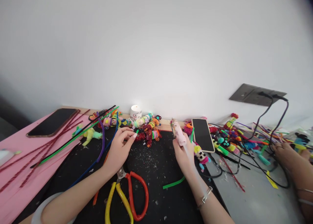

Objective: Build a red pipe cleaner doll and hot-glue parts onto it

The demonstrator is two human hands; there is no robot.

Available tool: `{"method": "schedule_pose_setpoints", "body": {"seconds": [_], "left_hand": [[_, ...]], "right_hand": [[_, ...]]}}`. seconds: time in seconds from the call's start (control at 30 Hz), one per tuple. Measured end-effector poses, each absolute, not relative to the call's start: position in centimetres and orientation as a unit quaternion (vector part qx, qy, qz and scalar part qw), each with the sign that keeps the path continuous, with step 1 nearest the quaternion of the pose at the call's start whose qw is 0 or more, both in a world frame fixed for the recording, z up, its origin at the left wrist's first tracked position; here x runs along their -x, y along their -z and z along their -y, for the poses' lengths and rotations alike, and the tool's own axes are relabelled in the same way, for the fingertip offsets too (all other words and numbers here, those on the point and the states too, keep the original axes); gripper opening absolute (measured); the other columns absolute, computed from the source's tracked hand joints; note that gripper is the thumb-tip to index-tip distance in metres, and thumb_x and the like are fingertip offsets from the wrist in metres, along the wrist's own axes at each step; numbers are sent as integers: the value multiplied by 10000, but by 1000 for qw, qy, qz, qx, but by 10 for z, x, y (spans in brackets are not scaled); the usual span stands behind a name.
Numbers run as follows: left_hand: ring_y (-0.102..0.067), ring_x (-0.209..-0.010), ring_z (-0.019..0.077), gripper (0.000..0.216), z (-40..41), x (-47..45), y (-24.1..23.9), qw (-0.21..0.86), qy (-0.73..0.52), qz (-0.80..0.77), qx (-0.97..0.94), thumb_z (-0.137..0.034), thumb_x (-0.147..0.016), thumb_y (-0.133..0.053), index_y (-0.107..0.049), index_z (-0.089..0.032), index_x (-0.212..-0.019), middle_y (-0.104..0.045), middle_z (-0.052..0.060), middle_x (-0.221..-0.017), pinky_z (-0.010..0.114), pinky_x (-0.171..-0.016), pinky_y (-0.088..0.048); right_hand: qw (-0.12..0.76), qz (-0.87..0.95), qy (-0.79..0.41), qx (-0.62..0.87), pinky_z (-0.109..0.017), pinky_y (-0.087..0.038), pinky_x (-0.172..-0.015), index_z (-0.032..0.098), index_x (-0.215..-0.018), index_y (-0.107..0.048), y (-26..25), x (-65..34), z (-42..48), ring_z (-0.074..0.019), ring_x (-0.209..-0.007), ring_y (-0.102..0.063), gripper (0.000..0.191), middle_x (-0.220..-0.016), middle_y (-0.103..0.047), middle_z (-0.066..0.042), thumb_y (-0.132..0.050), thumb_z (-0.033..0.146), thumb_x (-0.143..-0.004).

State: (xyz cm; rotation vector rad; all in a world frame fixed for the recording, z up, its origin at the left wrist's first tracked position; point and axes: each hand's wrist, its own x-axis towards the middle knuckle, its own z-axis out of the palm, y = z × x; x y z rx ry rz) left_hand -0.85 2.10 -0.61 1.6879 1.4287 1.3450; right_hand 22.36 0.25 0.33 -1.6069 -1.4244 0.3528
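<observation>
My left hand (119, 149) hovers over the black mat (156, 171), fingers pinched on a small green piece of pipe cleaner (137, 131). My right hand (182, 152) is wrapped around a pink glue gun (179, 134), its nozzle pointing away towards the wall. Between the hands lies a heap of small pipe-cleaner figures (149, 134). A loose green pipe cleaner (174, 183) rests on the mat by my right wrist. Scissors with red and yellow handles (129, 198) lie under my left forearm.
Long pipe cleaners (73, 137) and a dark phone (52, 122) lie on the pink sheet at left. A second phone (202, 135), a white small jar (136, 112), tangled cables (264, 119) and many coloured scraps sit right. Another person's arm (297, 165) rests at far right.
</observation>
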Motion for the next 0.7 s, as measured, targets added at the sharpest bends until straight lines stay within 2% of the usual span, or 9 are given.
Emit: {"method": "schedule_pose_setpoints", "body": {"seconds": [0.07, 0.13, 0.27, 0.37, 0.5, 0.7], "left_hand": [[-547, -1005, 222, 213, -22, 10, 6, 269, -504, -531, -626, -344, -860, -513, -638, -189, -787, -523, 64, -1035, 314, -747, -499], [-552, -1005, 222, 211, -23, 10, 7, 268, -507, -531, -624, -345, -858, -515, -646, -192, -797, -530, 63, -1042, 315, -753, -505], [-559, -1003, 220, 215, -23, 11, 7, 271, -512, -529, -621, -354, -853, -518, -657, -192, -827, -538, 63, -1049, 313, -758, -515], [-566, -989, 219, 224, -23, 11, 7, 273, -519, -528, -615, -365, -848, -521, -661, -191, -836, -542, 64, -1049, 312, -744, -523], [-570, -979, 219, 234, -23, 12, 7, 271, -526, -528, -609, -379, -848, -515, -655, -193, -824, -547, 62, -1037, 308, -738, -527], [-563, -995, 221, 231, -23, 12, 5, 273, -522, -528, -612, -374, -849, -514, -652, -193, -811, -546, 63, -1028, 302, -737, -521]], "right_hand": [[397, 617, -75, 675, -326, -441, -749, 144, -1122, -540, -4, -229, -5, -240, -900, -598, 339, -1026, -647, -107, -476, 229, -800], [314, 633, -11, 708, -372, -405, -832, 120, -1207, -500, -4, -230, -6, -280, -1034, -554, 398, -1140, -611, -153, -455, 200, -820], [182, 615, 63, 765, -424, -347, -855, 120, -1285, -467, -5, -229, -8, -315, -1063, -512, 433, -1171, -600, -161, -413, 162, -857], [159, 616, 67, 769, -407, -336, -840, 139, -1290, -467, -6, -228, -9, -299, -1054, -515, 429, -1167, -601, -150, -404, 159, -866], [142, 640, 28, 755, -393, -328, -848, 182, -1251, -502, -7, -224, -5, -271, -1051, -534, 458, -1173, -603, -120, -449, 117, -801], [102, 656, 15, 748, -419, -352, -824, 170, -1227, -548, -3, -209, 7, -317, -1078, -504, 487, -1143, -595, -139, -501, 147, -742]]}}
